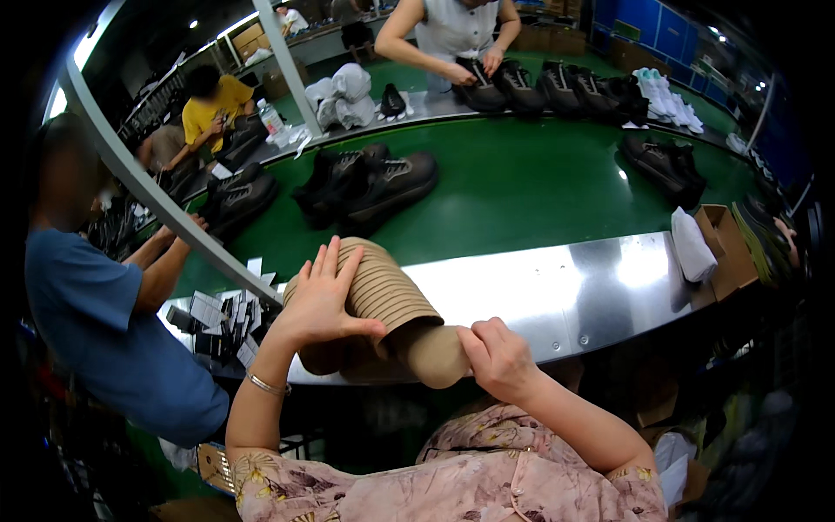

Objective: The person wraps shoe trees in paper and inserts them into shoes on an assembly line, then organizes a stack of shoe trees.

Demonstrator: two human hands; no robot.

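Head view gives me a long green conveyor belt (522,187) curving across the whole middle of the picture, with a shiny metal edge (574,291) running along its near side. Dark shoes (370,183) sit in pairs on the belt, more of them lined up at the far side where a person in a white top (452,30) handles one. At my left a person in a blue shirt (96,322) leans toward the belt, forearms out over a heap of small white and black tags (222,317). A person in a yellow shirt (213,100) works further back on the left. At the right end of the metal edge stands an open cardboard box (731,248) with a white folded wrapper (691,248) just beside it.

Right in front of me, above the metal edge, I hold a stack of brown paper insoles (391,304), fanned so their edges show as ridges, the lower end curling down toward me. My left hand (317,300) lies flat against the left side of the stack, fingers (329,261) straight and slightly spread, pointing upward, thumb stretched across the front of the stack. My right hand (497,357) grips the lower curled end, fingers curled tight with the knuckles toward me, thumb pressed on the brown paper. A thin metal bracelet (265,384) circles my left wrist.
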